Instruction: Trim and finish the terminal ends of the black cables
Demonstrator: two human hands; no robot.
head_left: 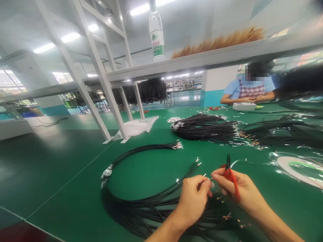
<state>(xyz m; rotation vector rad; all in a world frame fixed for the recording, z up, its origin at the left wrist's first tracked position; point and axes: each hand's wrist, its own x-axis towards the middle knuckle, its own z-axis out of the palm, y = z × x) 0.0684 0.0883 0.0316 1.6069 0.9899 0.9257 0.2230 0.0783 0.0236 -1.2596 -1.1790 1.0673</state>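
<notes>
My left hand point(193, 200) is closed in a pinch over the near bundle of black cables point(128, 205). It grips a cable end, though the fingers partly cover it. Close beside it, my right hand point(243, 191) has red-handled scissors point(233, 183) tucked in the palm, their dark blades pointing up. Its thumb and fingertip meet at the same cable end; any small piece between them is too blurred to name. The cable bundle curves left into a loop, with silvery wrapping point(107, 173) partway along and several stripped ends point(178, 145) at the far side.
A larger cable pile point(204, 127) lies farther back on the green table point(151, 168). At right is a white reel point(297, 168) with a thin strip. A metal rack point(108, 104) with a plastic bag point(141, 126) stands left of centre. A co-worker point(249, 87) sits across.
</notes>
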